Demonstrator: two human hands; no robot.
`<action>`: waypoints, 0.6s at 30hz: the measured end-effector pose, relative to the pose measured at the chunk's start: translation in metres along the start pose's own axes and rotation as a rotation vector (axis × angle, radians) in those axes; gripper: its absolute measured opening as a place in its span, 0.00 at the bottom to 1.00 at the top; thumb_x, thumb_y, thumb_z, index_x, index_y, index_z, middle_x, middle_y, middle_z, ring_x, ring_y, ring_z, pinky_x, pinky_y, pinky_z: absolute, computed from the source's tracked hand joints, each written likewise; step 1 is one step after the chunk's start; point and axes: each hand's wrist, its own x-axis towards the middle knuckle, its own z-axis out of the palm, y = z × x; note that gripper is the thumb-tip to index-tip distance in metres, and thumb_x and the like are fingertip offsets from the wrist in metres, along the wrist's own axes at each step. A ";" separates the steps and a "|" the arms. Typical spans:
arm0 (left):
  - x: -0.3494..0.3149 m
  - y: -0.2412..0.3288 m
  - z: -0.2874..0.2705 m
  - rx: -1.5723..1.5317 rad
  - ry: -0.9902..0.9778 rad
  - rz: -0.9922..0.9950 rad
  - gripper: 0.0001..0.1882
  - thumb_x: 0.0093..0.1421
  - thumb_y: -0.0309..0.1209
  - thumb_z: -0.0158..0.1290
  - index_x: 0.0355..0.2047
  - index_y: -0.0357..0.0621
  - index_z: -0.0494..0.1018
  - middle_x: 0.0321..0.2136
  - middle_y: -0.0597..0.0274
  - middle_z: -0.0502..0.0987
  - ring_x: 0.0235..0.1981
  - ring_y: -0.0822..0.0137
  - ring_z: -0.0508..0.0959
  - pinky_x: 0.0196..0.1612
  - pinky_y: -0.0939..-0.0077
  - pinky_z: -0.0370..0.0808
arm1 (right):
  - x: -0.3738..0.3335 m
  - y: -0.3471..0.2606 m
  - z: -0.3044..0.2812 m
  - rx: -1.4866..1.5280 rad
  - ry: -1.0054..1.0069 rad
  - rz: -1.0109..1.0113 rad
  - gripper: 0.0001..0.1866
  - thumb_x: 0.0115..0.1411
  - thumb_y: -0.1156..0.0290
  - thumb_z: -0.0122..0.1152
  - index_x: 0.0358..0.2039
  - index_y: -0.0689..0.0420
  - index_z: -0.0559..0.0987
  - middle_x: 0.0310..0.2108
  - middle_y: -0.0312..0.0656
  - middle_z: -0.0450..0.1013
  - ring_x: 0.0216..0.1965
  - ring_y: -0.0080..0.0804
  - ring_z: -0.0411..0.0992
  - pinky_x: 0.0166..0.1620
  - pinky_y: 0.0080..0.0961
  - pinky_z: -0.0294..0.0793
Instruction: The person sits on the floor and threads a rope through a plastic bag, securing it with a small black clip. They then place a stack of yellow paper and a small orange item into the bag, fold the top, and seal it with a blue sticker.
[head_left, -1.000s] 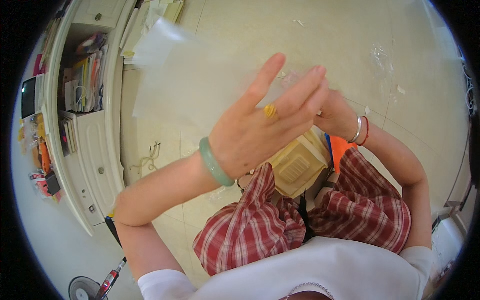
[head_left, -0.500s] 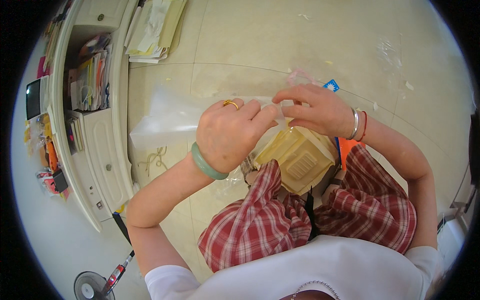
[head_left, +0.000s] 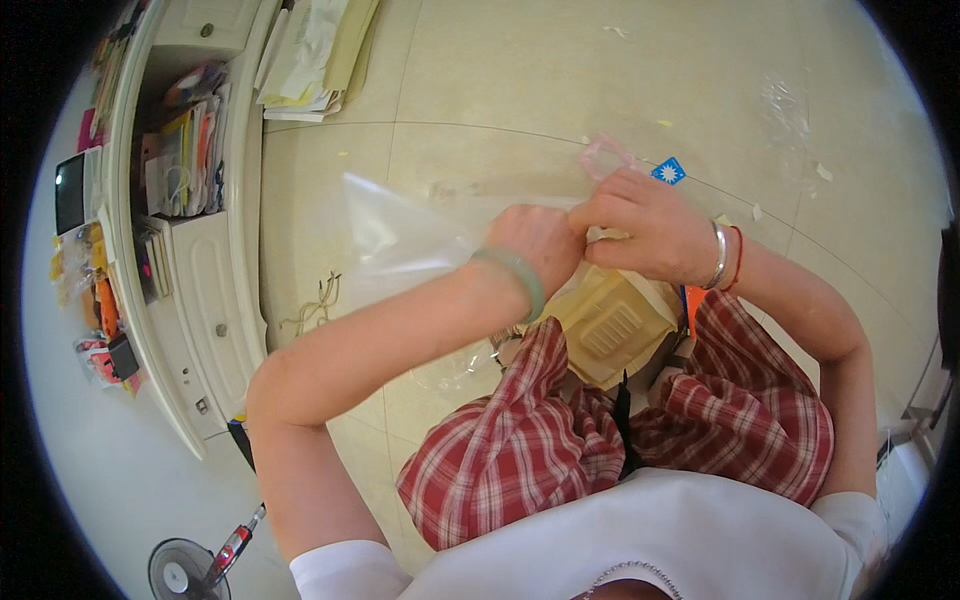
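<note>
A clear plastic sheet or bag (head_left: 405, 235) stretches leftward from my hands above the floor. My left hand (head_left: 540, 240), with a green bangle at its wrist, is closed on its right end; most of the fingertips are hidden. My right hand (head_left: 655, 225) meets the left one, its thumb and fingers pinched together at the same end of the plastic. Just below the hands, between my knees, is a pale yellow ribbed plastic container (head_left: 610, 330), partly covered by the hands and plastic.
A blue tag (head_left: 668, 172) and a pink loop (head_left: 605, 155) lie beyond my hands. Stacked papers (head_left: 318, 60) lie far left beside a white cabinet (head_left: 215, 290). Tangled string (head_left: 318, 305) rests on the floor, a small fan (head_left: 180, 575) at lower left.
My left hand has moved right and turned, closing in against the right hand. The plastic's loose left end has swung rightward with it. My right hand's fingers have drawn together.
</note>
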 end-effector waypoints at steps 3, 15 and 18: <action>0.008 -0.007 -0.027 -0.262 -0.270 0.071 0.19 0.60 0.39 0.53 0.45 0.38 0.73 0.33 0.41 0.78 0.37 0.47 0.79 0.40 0.58 0.76 | -0.009 0.003 -0.011 -0.027 -0.038 0.003 0.10 0.43 0.76 0.65 0.29 0.57 0.75 0.40 0.37 0.72 0.34 0.37 0.69 0.36 0.31 0.72; -0.087 -0.063 -0.105 -0.154 0.024 0.297 0.39 0.50 0.46 0.65 0.61 0.51 0.67 0.60 0.51 0.68 0.63 0.50 0.64 0.66 0.55 0.54 | -0.040 0.018 -0.030 0.045 0.081 0.185 0.08 0.45 0.79 0.63 0.27 0.58 0.75 0.37 0.38 0.77 0.33 0.37 0.72 0.34 0.27 0.75; -0.087 -0.075 -0.098 -0.185 0.016 0.217 0.32 0.52 0.42 0.63 0.58 0.52 0.72 0.59 0.52 0.70 0.60 0.49 0.68 0.63 0.57 0.61 | -0.033 0.017 -0.034 0.053 0.122 0.169 0.07 0.45 0.79 0.63 0.26 0.58 0.75 0.37 0.37 0.77 0.34 0.36 0.72 0.35 0.26 0.76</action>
